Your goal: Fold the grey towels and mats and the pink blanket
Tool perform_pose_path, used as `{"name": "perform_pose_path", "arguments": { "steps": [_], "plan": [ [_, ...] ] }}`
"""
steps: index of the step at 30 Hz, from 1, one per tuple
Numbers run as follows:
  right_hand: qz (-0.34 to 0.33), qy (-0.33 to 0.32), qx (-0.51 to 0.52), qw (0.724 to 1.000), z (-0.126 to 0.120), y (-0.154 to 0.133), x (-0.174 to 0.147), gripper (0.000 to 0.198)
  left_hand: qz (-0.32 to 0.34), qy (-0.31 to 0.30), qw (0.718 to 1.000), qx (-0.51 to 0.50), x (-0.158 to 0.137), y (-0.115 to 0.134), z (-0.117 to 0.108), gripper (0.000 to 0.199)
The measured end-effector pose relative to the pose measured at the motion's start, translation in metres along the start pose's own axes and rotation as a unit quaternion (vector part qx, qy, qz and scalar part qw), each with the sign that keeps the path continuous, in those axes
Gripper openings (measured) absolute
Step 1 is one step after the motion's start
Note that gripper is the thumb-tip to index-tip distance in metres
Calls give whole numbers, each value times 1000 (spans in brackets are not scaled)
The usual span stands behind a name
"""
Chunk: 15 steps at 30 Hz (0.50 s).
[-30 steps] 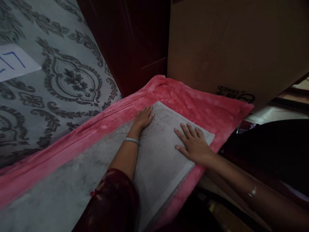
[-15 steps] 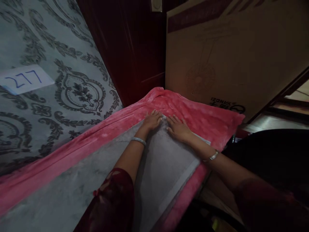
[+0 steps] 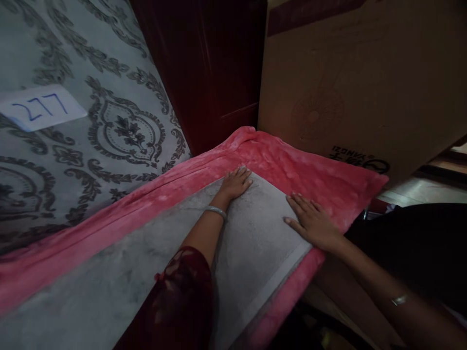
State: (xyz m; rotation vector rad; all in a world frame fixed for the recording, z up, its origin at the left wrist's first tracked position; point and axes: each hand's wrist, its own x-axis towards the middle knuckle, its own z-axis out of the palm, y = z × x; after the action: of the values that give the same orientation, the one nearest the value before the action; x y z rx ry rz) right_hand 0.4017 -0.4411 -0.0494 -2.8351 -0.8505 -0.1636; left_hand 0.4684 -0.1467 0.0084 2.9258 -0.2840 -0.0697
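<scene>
A grey cloth [image 3: 262,233] lies flat over a plush pink blanket [image 3: 292,160], whose border shows on several sides of it. My left hand [image 3: 235,184] rests palm down on the far corner of the grey cloth, fingers stretched out. Further right, my right hand [image 3: 312,221] lies flat with fingers apart across the cloth's right edge, its fingertips by the pink plush. Neither hand grips anything. A pale band runs along the grey cloth's near right edge.
Patterned wallpaper [image 3: 127,126] with a paper label [image 3: 44,108] reading 277 stands on the left. Behind the blanket are a dark red panel [image 3: 207,63] and a large cardboard box [image 3: 350,87]. A black object [image 3: 419,243] sits at the right.
My right hand has slid right and nearer along the grey cloth's edge, away from my left hand. My left hand stays at the corner. The view has shifted slightly.
</scene>
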Motion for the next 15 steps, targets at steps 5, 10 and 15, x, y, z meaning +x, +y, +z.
{"name": "perform_pose_path", "arguments": {
  "steps": [5,10,15],
  "plan": [
    [1,-14,-2,1000,-8,9,-13,78,-8,-16,1000,-9,-9,-5,-14,57],
    [-97,8,34,995,-41,-41,27,63,22,16,1000,-9,-52,-29,-34,54],
    [-214,-53,60,974,-45,-113,91,62,-19,8,1000,23,-91,-47,-28,54]
  ]
}}
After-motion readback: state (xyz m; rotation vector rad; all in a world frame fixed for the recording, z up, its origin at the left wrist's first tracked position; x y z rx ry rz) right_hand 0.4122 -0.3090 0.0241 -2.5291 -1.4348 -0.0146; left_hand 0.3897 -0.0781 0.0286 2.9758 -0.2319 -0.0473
